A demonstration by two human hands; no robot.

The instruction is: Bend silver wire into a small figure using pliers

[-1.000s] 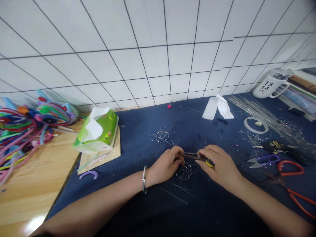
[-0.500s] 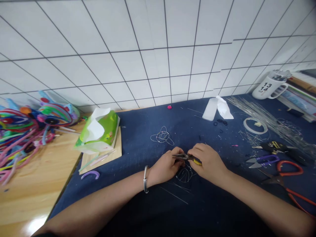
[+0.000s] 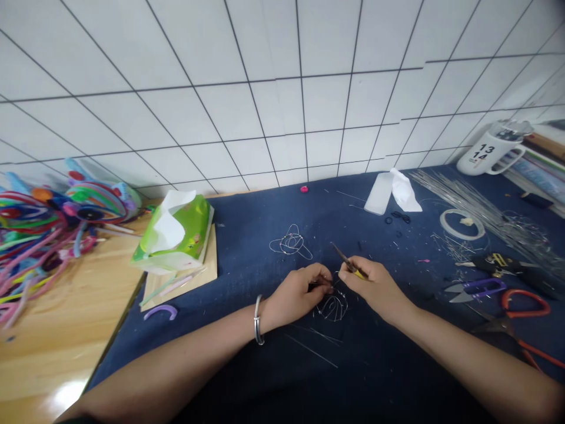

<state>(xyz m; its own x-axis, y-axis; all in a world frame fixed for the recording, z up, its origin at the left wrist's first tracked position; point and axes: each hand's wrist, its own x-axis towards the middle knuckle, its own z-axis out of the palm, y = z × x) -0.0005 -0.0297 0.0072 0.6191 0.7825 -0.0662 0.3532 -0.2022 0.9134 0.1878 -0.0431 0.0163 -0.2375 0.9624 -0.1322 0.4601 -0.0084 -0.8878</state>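
Observation:
Between the fingertips of my left hand (image 3: 304, 292) is part of a bent wire piece (image 3: 334, 307), whose thin loops with small beads hang down to the right of the fingers. My right hand (image 3: 375, 288) is closed around long-nose pliers (image 3: 345, 257) with yellow on the handle; their dark jaws point up and left, apart from the wire. The rest of the handles is hidden in the palm. Beyond the hands, a second looped wire piece with tiny beads (image 3: 291, 241) lies on the dark blue cloth (image 3: 247, 235). Loose straight wires (image 3: 312, 351) lie in front of my left hand.
At left stand a green tissue pack (image 3: 189, 232) and colourful pipe cleaners (image 3: 39, 253). To the right lie purple scissors (image 3: 479, 288), red-handled shears (image 3: 525, 303), black pliers (image 3: 498, 263), a wire coil (image 3: 462, 225) and a bundle of wires (image 3: 468, 197). A white mug (image 3: 488, 152) stands by the tiled wall.
The pliers have moved off from my left fingers, and their jaws have swung from pointing left to pointing up and left. My left hand keeps its pinch on the wire piece.

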